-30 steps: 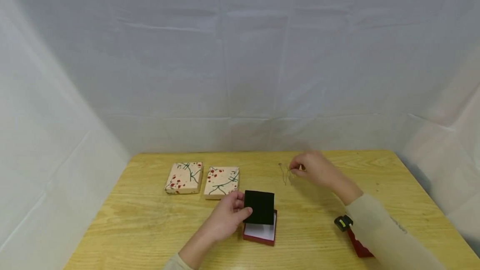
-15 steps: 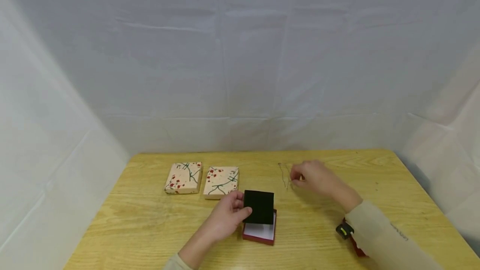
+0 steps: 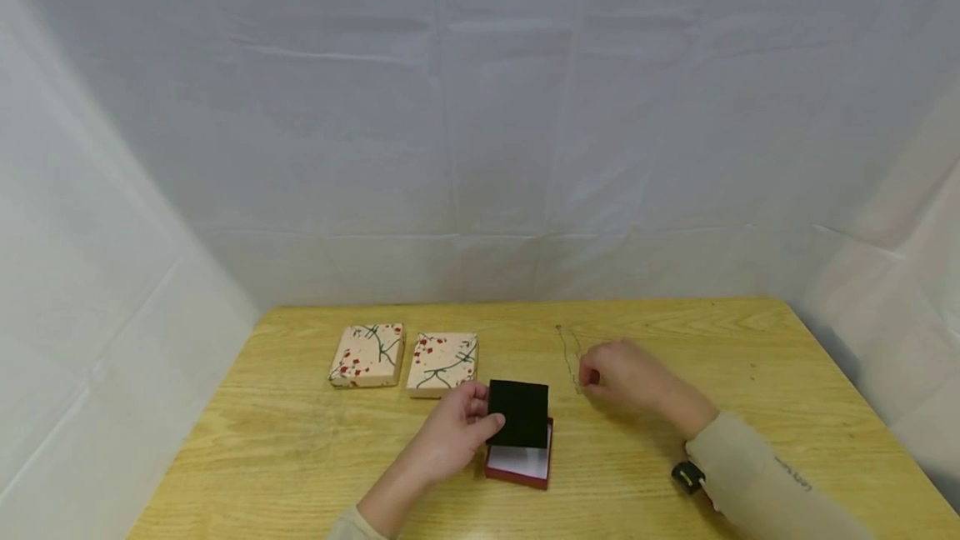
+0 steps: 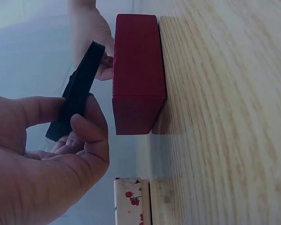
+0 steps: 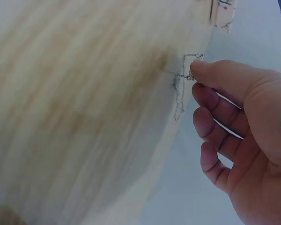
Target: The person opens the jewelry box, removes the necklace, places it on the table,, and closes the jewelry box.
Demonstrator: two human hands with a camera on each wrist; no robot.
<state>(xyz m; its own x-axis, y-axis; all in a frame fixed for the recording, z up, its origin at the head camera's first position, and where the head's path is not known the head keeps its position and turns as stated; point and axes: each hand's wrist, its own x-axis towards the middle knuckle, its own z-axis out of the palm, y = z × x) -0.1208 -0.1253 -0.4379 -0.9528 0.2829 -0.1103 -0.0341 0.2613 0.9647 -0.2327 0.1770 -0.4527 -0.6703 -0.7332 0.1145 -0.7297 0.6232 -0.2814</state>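
Observation:
A flat black square pad (image 3: 518, 414), with the look of a jewelry box insert, is pinched by my left hand (image 3: 455, 433) between thumb and fingers. It is held above a red open box (image 3: 517, 477) with a white inside. The left wrist view shows the pad (image 4: 79, 91) edge-on and tilted beside the red box's outer wall (image 4: 138, 56). My right hand (image 3: 626, 377) pinches a thin silver chain (image 3: 567, 357) between thumb and forefinger. In the right wrist view, loops of the chain (image 5: 181, 96) trail onto the tabletop from the fingertips.
Two cream boxes with red flowers and green branches, the left one (image 3: 367, 356) and the right one (image 3: 443, 366), sit beyond my left hand. The wooden table (image 3: 285, 432) ends at a pale hanging sheet (image 3: 495, 148). A black wrist device (image 3: 687, 477) sits at the right sleeve.
My right hand has come nearer to me, drawing one end of the chain with it. The right sleeve now hides the red object by it. My left hand and the pad stay put.

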